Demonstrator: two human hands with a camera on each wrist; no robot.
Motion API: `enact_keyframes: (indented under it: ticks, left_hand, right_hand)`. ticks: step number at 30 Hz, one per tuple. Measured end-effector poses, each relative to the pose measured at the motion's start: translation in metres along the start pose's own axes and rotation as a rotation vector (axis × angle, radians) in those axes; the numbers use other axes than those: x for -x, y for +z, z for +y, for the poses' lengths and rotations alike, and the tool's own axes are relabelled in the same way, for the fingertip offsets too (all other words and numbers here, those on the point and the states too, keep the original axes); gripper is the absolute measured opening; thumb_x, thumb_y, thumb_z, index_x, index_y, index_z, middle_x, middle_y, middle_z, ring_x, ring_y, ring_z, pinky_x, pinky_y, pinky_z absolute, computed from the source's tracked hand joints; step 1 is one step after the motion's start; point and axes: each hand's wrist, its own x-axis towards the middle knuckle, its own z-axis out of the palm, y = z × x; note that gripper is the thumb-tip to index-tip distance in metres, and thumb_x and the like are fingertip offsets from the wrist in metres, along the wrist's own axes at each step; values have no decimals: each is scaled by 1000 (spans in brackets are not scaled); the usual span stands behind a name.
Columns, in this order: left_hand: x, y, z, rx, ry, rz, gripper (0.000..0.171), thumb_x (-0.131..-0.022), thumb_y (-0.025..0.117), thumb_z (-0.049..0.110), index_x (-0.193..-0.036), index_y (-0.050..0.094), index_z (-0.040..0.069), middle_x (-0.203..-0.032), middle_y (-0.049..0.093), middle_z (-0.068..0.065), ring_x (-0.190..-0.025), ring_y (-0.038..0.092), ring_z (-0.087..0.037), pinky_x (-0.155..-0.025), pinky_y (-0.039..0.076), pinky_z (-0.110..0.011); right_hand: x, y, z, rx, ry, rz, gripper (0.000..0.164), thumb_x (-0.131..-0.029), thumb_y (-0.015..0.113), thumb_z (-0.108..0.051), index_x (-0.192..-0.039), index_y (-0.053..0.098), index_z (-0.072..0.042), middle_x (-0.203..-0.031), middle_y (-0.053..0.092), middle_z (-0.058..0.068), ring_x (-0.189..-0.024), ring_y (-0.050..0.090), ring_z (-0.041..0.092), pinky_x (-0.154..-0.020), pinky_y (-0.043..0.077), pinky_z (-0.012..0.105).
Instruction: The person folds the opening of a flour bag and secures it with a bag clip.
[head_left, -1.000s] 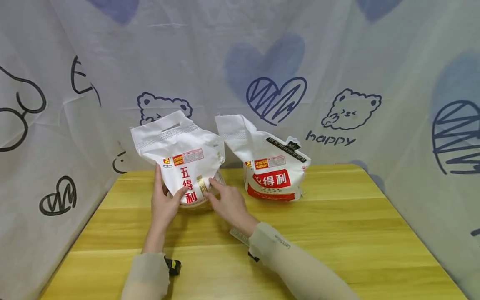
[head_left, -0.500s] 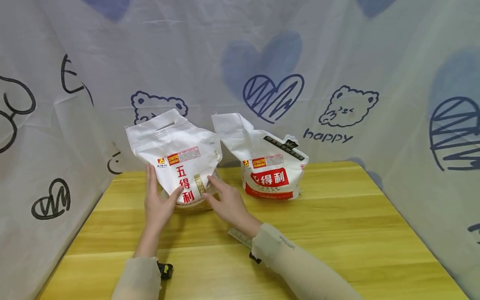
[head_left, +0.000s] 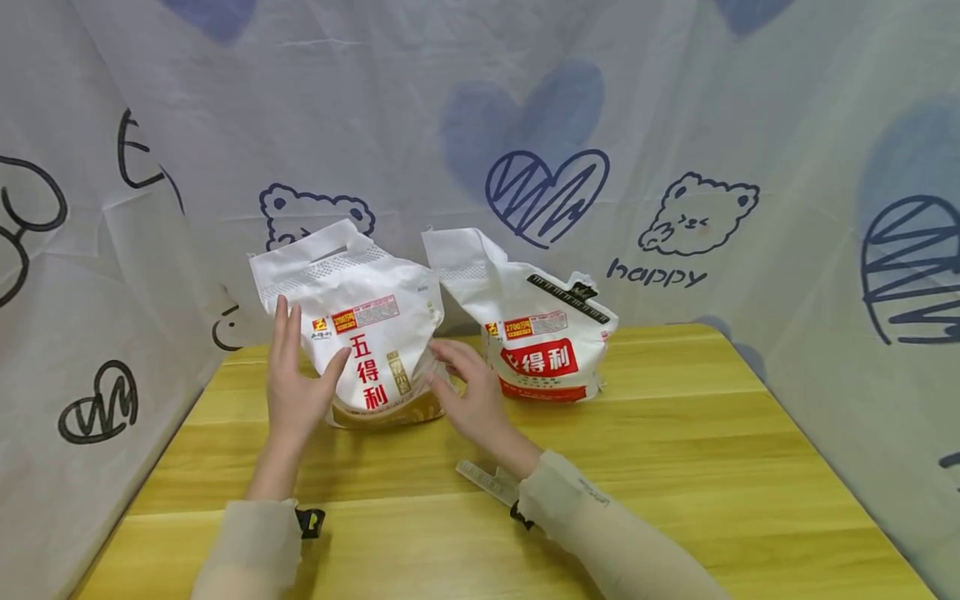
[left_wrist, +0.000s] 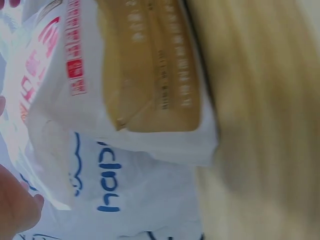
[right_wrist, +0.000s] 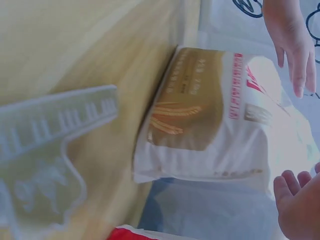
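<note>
A white flour bag (head_left: 382, 333) with red lettering and a gold lower front stands on the table; its handle top leans left. In the head view my left hand (head_left: 296, 396) is at the bag's left side, fingers up and thumb spread out before its front. My right hand (head_left: 476, 396) is by the lower right side, its fingers slightly bent near the plastic. Both hands also appear in the right wrist view, around the bag (right_wrist: 200, 120). Whether fingertips touch the bag cannot be told. The gold base fills much of the left wrist view.
A second flour bag (head_left: 540, 350), white and red with a black sealing clip (head_left: 573, 298) across its top, stands to the right. A clear sealing clip (head_left: 483, 481) lies on the wooden table (head_left: 675, 467) near my right forearm. A printed cloth hangs behind.
Both hands have drawn away from the front of the left bag toward its sides, uncovering more of its gold base. The second bag stays put; the view has shifted slightly.
</note>
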Motion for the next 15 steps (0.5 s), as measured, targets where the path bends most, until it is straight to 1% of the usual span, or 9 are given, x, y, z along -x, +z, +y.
enact_keyframes:
  ticks: [3, 6, 10, 15]
  left_hand:
    - [-11, -1, 4, -8, 66, 9, 91, -87, 85, 12, -162, 33, 7, -173, 21, -4, -158, 21, -30, -126, 21, -52]
    - [-22, 0, 9, -21, 129, 18, 91, -86, 85, 12, -162, 35, 7, -172, 24, -5, -157, 24, -30, -126, 21, -50]
    - [-38, 1, 19, -24, 209, 20, 88, -86, 84, 10, -161, 37, 6, -171, 28, -5, -156, 28, -30, -127, 22, -47]
    - [-58, 3, 31, -9, 288, 21, 82, -87, 83, 7, -158, 41, 5, -168, 34, -5, -154, 33, -29, -125, 25, -46]
  right_hand:
    - [-6, -4, -4, 25, -53, 38, 41, -96, 70, -3, -136, 62, 6, -140, 61, 21, -126, 61, 32, -104, 53, 44]
    - [-13, -9, -9, 60, -82, 74, 43, -96, 71, -5, -138, 62, 3, -140, 61, 20, -127, 60, 29, -106, 52, 42]
    - [-25, -17, -15, 75, -95, 105, 44, -96, 71, -7, -139, 63, -1, -142, 62, 17, -132, 58, 26, -109, 49, 38]
    - [-43, -27, -18, 96, -101, 105, 43, -97, 70, -6, -139, 62, 1, -143, 62, 13, -133, 57, 23, -110, 48, 36]
